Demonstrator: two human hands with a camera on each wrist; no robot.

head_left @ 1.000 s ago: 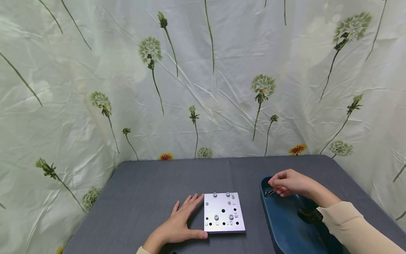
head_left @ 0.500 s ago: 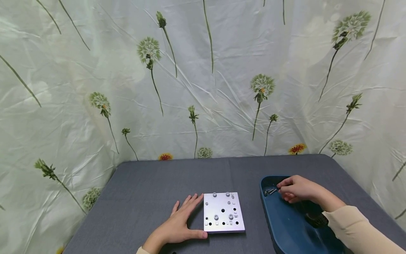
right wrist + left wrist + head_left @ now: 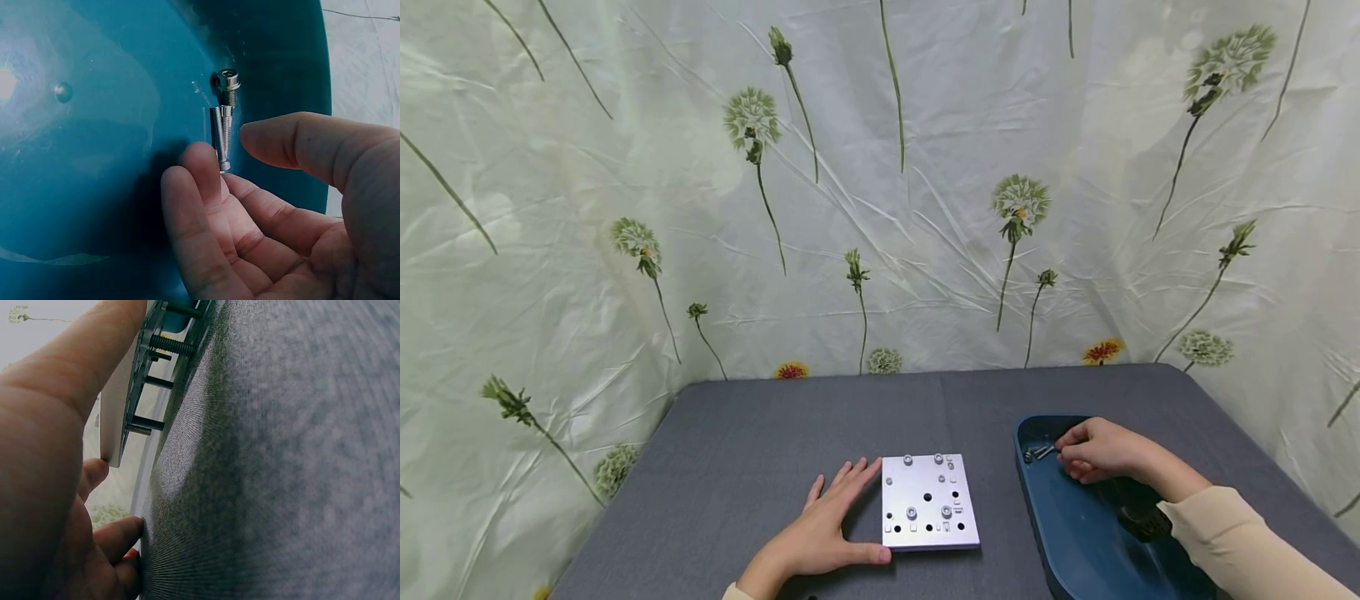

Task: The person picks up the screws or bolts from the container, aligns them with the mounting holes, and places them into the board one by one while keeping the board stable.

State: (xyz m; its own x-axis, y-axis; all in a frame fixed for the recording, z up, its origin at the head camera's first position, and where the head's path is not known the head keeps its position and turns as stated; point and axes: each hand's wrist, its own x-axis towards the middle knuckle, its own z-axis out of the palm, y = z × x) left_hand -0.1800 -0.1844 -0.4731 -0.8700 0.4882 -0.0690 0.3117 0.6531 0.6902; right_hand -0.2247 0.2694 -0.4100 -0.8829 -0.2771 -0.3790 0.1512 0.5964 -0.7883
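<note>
A silver metal plate [image 3: 917, 483] with holes and screw heads lies left of the tray. My left hand [image 3: 827, 529] is spread flat beside it, thumb tip at its near left corner and index fingertip at its far left corner. In the left wrist view, threaded screws [image 3: 174, 345] stick out from the plate's underside. My right hand [image 3: 1108, 450] reaches into the blue tray [image 3: 1037, 533]. In the right wrist view its thumb [image 3: 275, 139] and fingers are parted around several small metal screws [image 3: 221, 128] in the tray's corner; the fingertips partly cover them.
The grey tabletop [image 3: 760, 450] extends behind and left of the plate. A floral curtain [image 3: 850, 208] hangs behind it. Under my right wrist, a dark device [image 3: 1142, 521] hangs over the tray.
My right hand has shifted slightly right and lower from over the tray's far left corner, leaving more of the screws visible. The left hand and plate have stayed put.
</note>
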